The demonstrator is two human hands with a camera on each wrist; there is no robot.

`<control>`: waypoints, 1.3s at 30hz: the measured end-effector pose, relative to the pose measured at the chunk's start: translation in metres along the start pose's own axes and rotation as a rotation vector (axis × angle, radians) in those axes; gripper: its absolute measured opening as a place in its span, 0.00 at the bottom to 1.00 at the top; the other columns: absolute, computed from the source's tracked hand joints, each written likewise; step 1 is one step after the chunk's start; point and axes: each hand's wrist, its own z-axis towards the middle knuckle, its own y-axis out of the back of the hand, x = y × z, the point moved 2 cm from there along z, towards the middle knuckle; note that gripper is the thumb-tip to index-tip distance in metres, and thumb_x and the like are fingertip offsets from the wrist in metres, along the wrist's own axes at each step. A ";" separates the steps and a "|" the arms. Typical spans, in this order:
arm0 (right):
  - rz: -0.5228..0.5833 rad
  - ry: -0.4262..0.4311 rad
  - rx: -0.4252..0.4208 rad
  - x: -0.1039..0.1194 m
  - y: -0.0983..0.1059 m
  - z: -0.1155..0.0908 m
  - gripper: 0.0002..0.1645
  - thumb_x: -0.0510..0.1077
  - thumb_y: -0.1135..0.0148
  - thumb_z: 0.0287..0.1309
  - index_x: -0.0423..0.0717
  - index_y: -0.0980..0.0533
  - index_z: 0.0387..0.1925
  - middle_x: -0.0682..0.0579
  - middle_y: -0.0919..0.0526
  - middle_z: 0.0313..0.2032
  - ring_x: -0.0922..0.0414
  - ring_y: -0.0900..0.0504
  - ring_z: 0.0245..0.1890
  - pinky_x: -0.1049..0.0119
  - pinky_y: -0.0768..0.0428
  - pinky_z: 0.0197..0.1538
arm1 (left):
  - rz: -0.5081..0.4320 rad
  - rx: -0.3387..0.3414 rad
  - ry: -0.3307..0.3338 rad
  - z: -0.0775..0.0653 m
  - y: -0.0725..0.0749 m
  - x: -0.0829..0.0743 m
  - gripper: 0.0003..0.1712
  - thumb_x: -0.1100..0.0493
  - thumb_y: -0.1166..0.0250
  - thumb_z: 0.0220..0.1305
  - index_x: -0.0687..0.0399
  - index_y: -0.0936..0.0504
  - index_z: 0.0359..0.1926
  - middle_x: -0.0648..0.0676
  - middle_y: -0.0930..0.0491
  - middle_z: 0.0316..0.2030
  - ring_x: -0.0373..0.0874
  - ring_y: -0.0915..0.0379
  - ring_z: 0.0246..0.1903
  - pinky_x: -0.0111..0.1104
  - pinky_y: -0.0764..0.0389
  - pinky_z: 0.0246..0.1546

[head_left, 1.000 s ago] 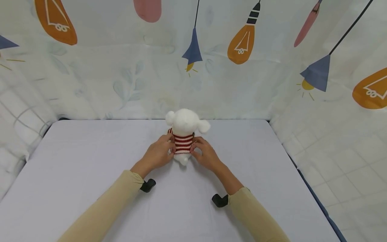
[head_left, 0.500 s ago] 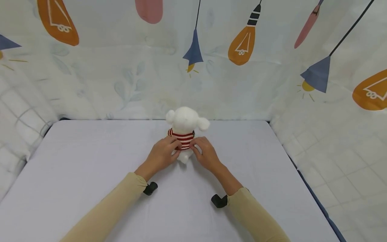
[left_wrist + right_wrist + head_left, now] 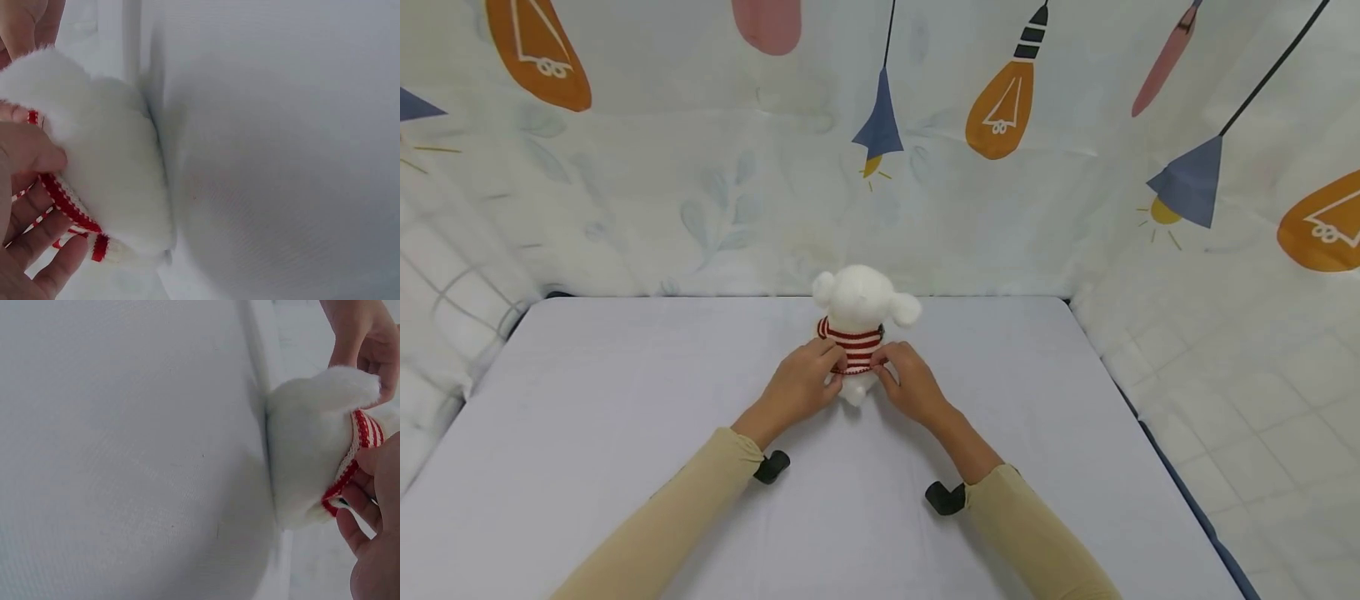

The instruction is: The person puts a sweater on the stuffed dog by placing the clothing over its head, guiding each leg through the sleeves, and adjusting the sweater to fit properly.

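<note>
A white plush toy [image 3: 856, 297] with round ears sits upright on the white table, its back and short tail toward me. It wears a red-and-white striped knitted sweater [image 3: 859, 340]. My left hand [image 3: 801, 379] pinches the sweater's lower hem on the left side, thumb over the edge in the left wrist view, where the plush body [image 3: 119, 156] shows bare below the hem. On the other side my right hand [image 3: 913, 383] pinches the hem between thumb and fingers; the right wrist view shows the red hem [image 3: 344, 472] there. The toy's front is hidden in the head view.
The toy sits near the far edge of the white-covered table [image 3: 850, 517]. Behind it hangs a pale curtain [image 3: 775, 167] printed with lamps and bulbs. Dark wrist mounts [image 3: 945, 498] stick out from both beige sleeves [image 3: 662, 517].
My left hand has moved inward and slightly along the hem toward the middle of the toy's back. The sweater's hem has risen a little, showing more white plush; the right hand stays nearly still.
</note>
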 end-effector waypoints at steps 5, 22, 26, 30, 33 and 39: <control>0.036 0.039 -0.059 0.002 0.004 0.000 0.05 0.35 0.39 0.61 0.43 0.24 0.39 0.50 0.18 0.39 0.55 0.21 0.44 0.62 0.20 0.46 | -0.087 0.062 0.037 0.003 -0.001 -0.003 0.11 0.55 0.31 0.59 0.53 0.19 0.41 0.49 0.20 0.35 0.41 0.27 0.34 0.36 0.24 0.36; 0.057 0.078 -0.006 0.005 0.000 0.005 0.06 0.43 0.32 0.56 0.48 0.22 0.34 0.54 0.21 0.39 0.58 0.26 0.43 0.62 0.23 0.47 | -0.158 0.173 0.063 0.018 -0.002 -0.010 0.04 0.63 0.34 0.59 0.52 0.23 0.33 0.48 0.26 0.34 0.41 0.29 0.34 0.35 0.23 0.38; 0.085 0.065 0.008 0.005 0.000 0.008 0.06 0.40 0.33 0.57 0.48 0.25 0.32 0.54 0.22 0.33 0.59 0.26 0.37 0.63 0.23 0.41 | -0.175 0.185 0.044 0.017 0.001 -0.010 0.05 0.60 0.36 0.63 0.51 0.25 0.35 0.46 0.25 0.32 0.39 0.30 0.32 0.33 0.24 0.35; 0.046 0.054 0.026 0.006 0.001 0.009 0.05 0.42 0.34 0.59 0.48 0.23 0.34 0.55 0.22 0.30 0.59 0.28 0.33 0.67 0.26 0.36 | -0.129 0.214 0.045 0.015 0.004 -0.008 0.06 0.56 0.35 0.64 0.50 0.24 0.38 0.46 0.21 0.32 0.38 0.29 0.29 0.34 0.25 0.33; 0.010 0.030 0.048 0.006 0.002 0.010 0.05 0.44 0.35 0.59 0.48 0.22 0.36 0.55 0.21 0.33 0.60 0.27 0.34 0.70 0.26 0.37 | -0.076 0.227 0.030 0.013 0.005 -0.006 0.07 0.57 0.33 0.62 0.51 0.22 0.39 0.48 0.20 0.35 0.39 0.26 0.30 0.35 0.23 0.35; -0.017 0.008 0.077 0.006 0.004 0.010 0.06 0.46 0.37 0.61 0.48 0.22 0.35 0.54 0.20 0.34 0.59 0.25 0.35 0.68 0.25 0.38 | -0.082 0.245 0.053 0.010 0.007 -0.001 0.07 0.57 0.32 0.60 0.50 0.22 0.36 0.48 0.21 0.35 0.40 0.26 0.31 0.35 0.23 0.34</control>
